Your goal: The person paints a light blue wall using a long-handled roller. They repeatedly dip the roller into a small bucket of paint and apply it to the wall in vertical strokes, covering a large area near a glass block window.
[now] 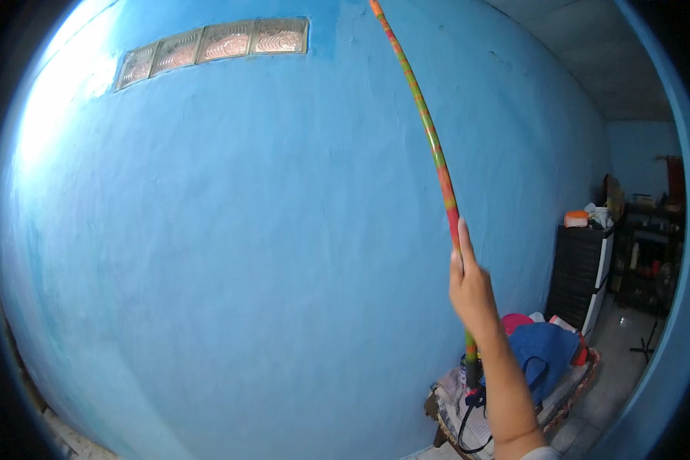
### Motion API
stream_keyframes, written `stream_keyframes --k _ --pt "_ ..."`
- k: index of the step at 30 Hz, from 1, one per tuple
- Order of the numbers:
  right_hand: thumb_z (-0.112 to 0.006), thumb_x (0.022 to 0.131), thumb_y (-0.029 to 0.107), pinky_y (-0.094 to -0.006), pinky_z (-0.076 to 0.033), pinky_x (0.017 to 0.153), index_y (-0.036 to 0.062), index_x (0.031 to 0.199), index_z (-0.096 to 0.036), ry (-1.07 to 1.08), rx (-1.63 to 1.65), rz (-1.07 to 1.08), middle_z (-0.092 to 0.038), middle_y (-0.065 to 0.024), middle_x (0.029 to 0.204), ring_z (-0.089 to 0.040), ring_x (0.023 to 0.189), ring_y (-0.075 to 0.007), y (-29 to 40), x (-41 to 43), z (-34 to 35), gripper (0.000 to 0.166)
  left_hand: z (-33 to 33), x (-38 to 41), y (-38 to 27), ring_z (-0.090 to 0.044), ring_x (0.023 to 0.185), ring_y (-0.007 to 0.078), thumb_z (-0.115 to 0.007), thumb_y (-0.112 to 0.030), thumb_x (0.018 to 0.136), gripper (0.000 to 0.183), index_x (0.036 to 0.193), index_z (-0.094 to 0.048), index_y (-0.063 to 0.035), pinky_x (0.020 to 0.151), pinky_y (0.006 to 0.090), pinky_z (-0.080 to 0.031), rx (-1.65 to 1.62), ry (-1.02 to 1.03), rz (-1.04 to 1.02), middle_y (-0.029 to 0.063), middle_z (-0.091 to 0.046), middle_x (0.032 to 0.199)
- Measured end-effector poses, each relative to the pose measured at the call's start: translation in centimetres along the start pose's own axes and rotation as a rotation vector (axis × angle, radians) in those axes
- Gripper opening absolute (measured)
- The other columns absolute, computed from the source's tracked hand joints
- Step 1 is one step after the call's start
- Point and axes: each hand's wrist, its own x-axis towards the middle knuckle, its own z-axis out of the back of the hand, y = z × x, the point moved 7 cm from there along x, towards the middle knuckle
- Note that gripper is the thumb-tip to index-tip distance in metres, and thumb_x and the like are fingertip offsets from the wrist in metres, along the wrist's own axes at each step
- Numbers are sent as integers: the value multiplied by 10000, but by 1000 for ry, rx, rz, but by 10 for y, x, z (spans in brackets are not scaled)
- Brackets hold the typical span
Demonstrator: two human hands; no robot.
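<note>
My right hand (pixel 472 290) is wrapped around a long thin pole (pixel 431 129) with glossy orange and green bands. The pole slants up and to the left and leaves the picture at the top edge. Below my fist its lower part shows again, ending in a dark section (pixel 472 374) over a cloth-covered bench. Behind the pole stands a light blue painted wall (pixel 253 230). What the pole's upper end touches is out of the picture. My left hand is out of view.
A low bench (pixel 448 408) with a patterned cloth holds a blue bag (pixel 543 351) and a dark strap or cord (pixel 463 431). Beyond it stands a black drawer cabinet (pixel 578 276). Glass blocks (pixel 224 41) are set high in the wall. A blue edge (pixel 658 356) runs down the right.
</note>
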Motion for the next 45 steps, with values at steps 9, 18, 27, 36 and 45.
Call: stream_keyframes --k 9,18,27,36,45 --pt "-488 972 114 -480 -532 667 29 1510 -220 122 25 -126 -637 -323 1022 -665 837 -457 -94 -203 -48 607 -31 5 8 -634 803 151 -589 -288 971 304 1091 -690 -28 727 329 -524 222 151 105 78 -721 909" --pt "-500 982 140 -458 -516 749 70 1489 -331 192 132 -166 -584 -300 1218 -620 988 -463 -153 -371 -72 539 -60 -15 1 -639 859 158 -566 -315 982 335 1090 -689 -23 775 351 -522 296 126 140 89 -719 929" --pt "-488 959 81 -449 -537 796 -19 1489 -245 150 84 -22 -605 -342 1147 -634 992 -474 -148 -292 -70 592 -72 -20 -4 -662 800 147 -510 -299 1005 349 1147 -651 -13 690 325 -539 291 194 96 72 -708 917" --pt "-499 967 156 -513 -524 728 -40 1467 -244 159 -31 -12 -609 -348 1067 -636 894 -491 -163 -350 -84 595 -74 34 -54 -666 806 155 -494 -275 1017 336 1182 -610 -6 648 295 -542 278 230 -63 91 -687 959" --pt "-537 964 135 -475 -516 779 48 1476 -340 204 104 -204 -605 -307 1162 -617 996 -466 -200 -516 -85 556 -114 72 -188 -653 990 180 -514 -336 1014 437 1317 -517 -21 771 305 -540 222 211 -354 129 -628 1179"
